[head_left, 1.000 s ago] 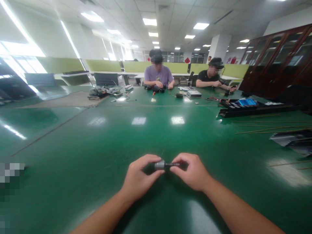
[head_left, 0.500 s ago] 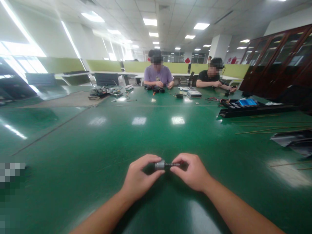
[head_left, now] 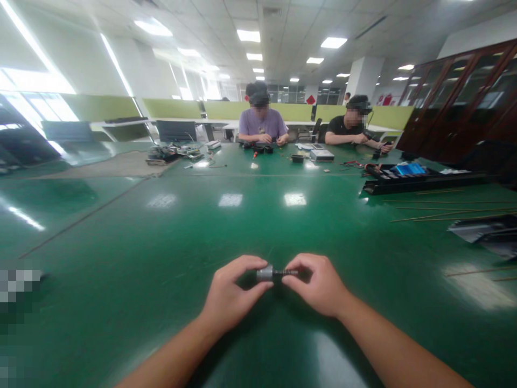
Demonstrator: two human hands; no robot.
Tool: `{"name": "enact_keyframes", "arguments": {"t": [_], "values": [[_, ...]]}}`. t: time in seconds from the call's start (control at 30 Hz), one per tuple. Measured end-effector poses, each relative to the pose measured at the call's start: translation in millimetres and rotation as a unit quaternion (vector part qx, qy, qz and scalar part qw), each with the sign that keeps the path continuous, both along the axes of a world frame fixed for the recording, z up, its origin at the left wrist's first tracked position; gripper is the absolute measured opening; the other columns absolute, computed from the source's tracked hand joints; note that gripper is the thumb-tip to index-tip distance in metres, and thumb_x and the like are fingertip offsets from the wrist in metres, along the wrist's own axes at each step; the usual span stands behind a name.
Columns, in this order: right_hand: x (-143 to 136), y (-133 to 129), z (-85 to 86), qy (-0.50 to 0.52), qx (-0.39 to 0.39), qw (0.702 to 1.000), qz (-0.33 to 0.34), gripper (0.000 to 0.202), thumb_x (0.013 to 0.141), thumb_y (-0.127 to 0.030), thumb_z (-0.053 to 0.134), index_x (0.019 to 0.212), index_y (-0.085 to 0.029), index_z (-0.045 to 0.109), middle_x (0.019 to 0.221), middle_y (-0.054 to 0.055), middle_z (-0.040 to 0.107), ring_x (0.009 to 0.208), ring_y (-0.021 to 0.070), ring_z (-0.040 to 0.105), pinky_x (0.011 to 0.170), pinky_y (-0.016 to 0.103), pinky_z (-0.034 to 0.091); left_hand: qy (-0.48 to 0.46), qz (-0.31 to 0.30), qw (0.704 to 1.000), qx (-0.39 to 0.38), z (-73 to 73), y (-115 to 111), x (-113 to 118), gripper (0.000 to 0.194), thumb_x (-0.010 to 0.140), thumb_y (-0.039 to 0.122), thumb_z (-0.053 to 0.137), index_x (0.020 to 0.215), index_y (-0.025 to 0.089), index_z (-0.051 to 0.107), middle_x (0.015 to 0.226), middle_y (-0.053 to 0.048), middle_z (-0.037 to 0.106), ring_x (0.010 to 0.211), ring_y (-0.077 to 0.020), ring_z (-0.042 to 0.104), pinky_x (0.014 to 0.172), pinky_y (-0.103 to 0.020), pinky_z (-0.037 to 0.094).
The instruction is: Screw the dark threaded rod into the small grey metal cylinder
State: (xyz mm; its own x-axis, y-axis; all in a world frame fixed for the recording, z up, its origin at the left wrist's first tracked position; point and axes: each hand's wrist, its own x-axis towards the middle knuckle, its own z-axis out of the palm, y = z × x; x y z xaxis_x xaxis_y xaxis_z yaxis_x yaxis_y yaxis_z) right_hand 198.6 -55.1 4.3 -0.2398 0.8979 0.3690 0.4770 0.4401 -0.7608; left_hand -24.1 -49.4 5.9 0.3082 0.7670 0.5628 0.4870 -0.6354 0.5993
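Between the thumb and fingers of my left hand (head_left: 232, 293) is a short grey metal cylinder (head_left: 265, 273), lying on its side. A thin dark rod, ridged like a drill bit (head_left: 279, 272), sticks out of its right end. My right hand (head_left: 321, 285) pinches the far end of this rod between thumb and forefinger. Rod and cylinder are in line; whether they are one piece or two I cannot tell. Both hands are low in the middle of the view, over the green tabletop (head_left: 258, 231).
Two people sit across the table, one in a purple shirt (head_left: 274, 124), one in black (head_left: 339, 125). A black tray (head_left: 424, 183) and thin rods (head_left: 448, 209) lie at right. Electronic parts (head_left: 173, 152) are heaped at far left, and a white box (head_left: 322, 155) stands at the back.
My hands, the cylinder and the rod show no visible movement. Across the table, the hands of the person in purple have shifted slightly.
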Motion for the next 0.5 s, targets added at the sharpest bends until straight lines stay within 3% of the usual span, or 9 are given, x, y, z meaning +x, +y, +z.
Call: {"name": "enact_keyframes", "arguments": {"t": [0.5], "values": [[-0.1, -0.8, 3.3, 0.001, 0.008, 1.0, -0.003, 0.002, 0.077, -0.022, 0.072, 0.077, -0.02, 0.072, 0.073, 0.002, 0.072, 0.068, 0.0164, 0.063, 0.063, 0.026, 0.045, 0.002, 0.007, 1.0, 0.001, 3.8, -1.2, 0.4, 0.021, 0.076, 0.024, 0.077, 0.096, 0.021, 0.071, 0.095, -0.006, 0.074, 0.088, -0.0211, 0.069, 0.082, -0.033, 0.056]]}}
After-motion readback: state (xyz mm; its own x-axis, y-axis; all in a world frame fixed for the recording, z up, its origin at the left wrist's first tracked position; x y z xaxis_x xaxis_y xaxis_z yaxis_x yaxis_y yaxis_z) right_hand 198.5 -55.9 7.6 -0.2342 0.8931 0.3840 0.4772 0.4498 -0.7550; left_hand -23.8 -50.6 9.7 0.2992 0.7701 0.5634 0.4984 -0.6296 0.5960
